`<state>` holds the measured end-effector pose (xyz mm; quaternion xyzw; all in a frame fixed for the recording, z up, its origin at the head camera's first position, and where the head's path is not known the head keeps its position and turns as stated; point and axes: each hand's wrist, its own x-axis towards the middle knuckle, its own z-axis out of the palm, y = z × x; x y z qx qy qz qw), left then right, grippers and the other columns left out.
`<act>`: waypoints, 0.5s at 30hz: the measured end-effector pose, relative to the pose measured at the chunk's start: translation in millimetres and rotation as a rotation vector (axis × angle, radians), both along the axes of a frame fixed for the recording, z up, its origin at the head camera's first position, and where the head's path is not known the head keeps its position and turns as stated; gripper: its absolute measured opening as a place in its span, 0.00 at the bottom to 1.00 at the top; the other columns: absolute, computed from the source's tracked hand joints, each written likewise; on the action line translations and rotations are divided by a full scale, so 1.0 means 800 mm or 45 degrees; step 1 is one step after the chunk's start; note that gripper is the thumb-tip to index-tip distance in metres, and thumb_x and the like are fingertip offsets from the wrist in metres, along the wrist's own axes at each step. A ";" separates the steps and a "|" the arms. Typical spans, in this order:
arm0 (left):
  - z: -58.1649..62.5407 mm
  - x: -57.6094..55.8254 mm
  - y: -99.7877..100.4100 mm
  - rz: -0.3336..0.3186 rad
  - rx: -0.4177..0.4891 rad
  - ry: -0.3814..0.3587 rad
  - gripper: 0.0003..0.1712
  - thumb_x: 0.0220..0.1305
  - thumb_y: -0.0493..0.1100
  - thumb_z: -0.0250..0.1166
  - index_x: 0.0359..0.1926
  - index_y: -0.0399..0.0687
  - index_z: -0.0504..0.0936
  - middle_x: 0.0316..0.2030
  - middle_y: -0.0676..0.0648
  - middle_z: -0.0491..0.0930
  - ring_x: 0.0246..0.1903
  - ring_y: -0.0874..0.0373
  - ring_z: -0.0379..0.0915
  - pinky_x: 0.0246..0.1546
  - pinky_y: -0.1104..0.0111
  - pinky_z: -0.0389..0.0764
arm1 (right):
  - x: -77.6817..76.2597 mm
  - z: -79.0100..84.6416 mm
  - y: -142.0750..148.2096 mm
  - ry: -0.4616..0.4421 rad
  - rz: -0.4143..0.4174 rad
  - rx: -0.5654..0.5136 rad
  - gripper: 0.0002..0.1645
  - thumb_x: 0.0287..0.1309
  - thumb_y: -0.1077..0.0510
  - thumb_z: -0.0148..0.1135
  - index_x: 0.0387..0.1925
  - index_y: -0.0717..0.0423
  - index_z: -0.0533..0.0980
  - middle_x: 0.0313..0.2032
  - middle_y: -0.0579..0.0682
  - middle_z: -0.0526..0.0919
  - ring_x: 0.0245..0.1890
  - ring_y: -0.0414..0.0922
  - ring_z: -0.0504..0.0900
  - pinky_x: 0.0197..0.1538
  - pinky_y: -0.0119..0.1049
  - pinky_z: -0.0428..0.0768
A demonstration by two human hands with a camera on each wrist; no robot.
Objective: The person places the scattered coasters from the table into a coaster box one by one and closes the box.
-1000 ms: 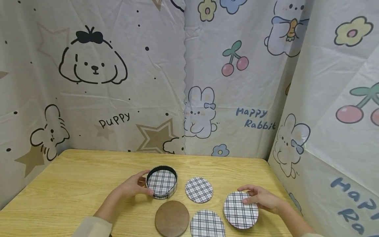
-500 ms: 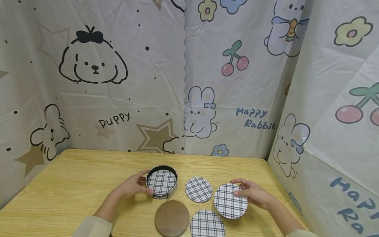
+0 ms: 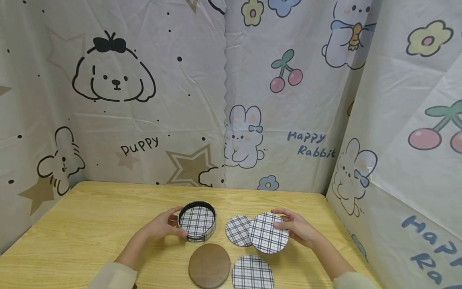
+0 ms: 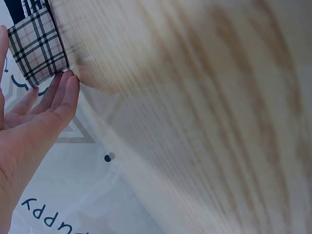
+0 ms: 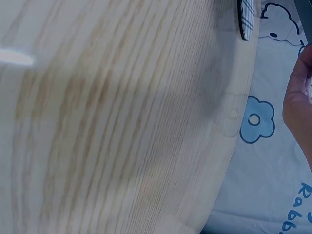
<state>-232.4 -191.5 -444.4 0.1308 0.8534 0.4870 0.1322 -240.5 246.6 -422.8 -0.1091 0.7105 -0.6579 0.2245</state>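
Note:
In the head view my left hand [image 3: 164, 226] grips the left side of a round plaid coaster holder [image 3: 213, 233], thumb at its front and fingers behind. A plaid coaster lies inside it. The left wrist view shows fingers against the holder's plaid wall [image 4: 39, 48]. My right hand [image 3: 301, 228] pinches a round plaid coaster [image 3: 267, 237] by its right edge, thumb on top, raised over the table. That coaster partly covers another plaid coaster [image 3: 236, 230] lying on the table. In the right wrist view only part of my right hand [image 5: 298, 102] shows at the edge.
A brown round coaster [image 3: 209, 266] lies in front of the holder. Right of it is another plaid coaster [image 3: 252, 273], cut by the frame's bottom. All rest on a wooden table [image 3: 108, 212], with patterned cloth [image 3: 180, 100] hanging behind and at the sides.
My right hand has carried its plaid coaster left and away from me, so it now overlaps the upper loose coaster in view. My left hand and the holder stay put.

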 end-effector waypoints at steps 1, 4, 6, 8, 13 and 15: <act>0.000 0.000 0.000 0.000 0.000 -0.001 0.55 0.48 0.45 0.74 0.70 0.37 0.52 0.56 0.30 0.70 0.57 0.34 0.67 0.57 0.46 0.71 | 0.000 0.000 -0.003 0.003 -0.007 -0.001 0.39 0.58 0.63 0.59 0.66 0.70 0.52 0.42 0.47 0.80 0.40 0.41 0.82 0.43 0.33 0.82; 0.000 -0.001 0.001 0.002 0.000 0.000 0.54 0.48 0.45 0.74 0.70 0.37 0.52 0.56 0.30 0.70 0.57 0.34 0.67 0.57 0.46 0.71 | -0.002 -0.001 -0.011 0.007 -0.038 -0.002 0.37 0.58 0.63 0.60 0.65 0.68 0.55 0.42 0.46 0.80 0.40 0.41 0.81 0.42 0.32 0.82; 0.000 -0.002 0.001 0.002 0.003 0.000 0.54 0.48 0.45 0.74 0.70 0.37 0.52 0.56 0.30 0.70 0.57 0.34 0.67 0.57 0.46 0.71 | -0.004 -0.002 -0.016 0.006 -0.048 -0.010 0.37 0.58 0.63 0.60 0.65 0.68 0.55 0.42 0.46 0.80 0.40 0.41 0.81 0.42 0.32 0.82; 0.000 -0.002 0.001 0.004 0.002 0.000 0.54 0.48 0.45 0.74 0.70 0.37 0.52 0.56 0.29 0.70 0.57 0.34 0.67 0.57 0.46 0.70 | -0.005 -0.004 -0.021 0.007 -0.048 -0.030 0.37 0.58 0.63 0.60 0.65 0.68 0.55 0.41 0.45 0.81 0.39 0.41 0.81 0.42 0.31 0.82; 0.001 0.000 0.002 0.008 -0.008 -0.005 0.54 0.48 0.46 0.74 0.70 0.37 0.52 0.56 0.29 0.69 0.57 0.34 0.66 0.56 0.46 0.71 | -0.008 -0.005 -0.036 0.011 -0.060 -0.067 0.36 0.58 0.64 0.60 0.65 0.66 0.57 0.40 0.45 0.80 0.38 0.39 0.81 0.41 0.31 0.82; 0.001 0.001 0.001 0.009 -0.009 -0.007 0.54 0.48 0.46 0.74 0.70 0.37 0.52 0.56 0.29 0.69 0.57 0.33 0.66 0.56 0.46 0.70 | -0.009 -0.005 -0.043 0.015 -0.073 -0.076 0.36 0.58 0.64 0.60 0.65 0.66 0.58 0.40 0.45 0.80 0.38 0.39 0.81 0.40 0.30 0.82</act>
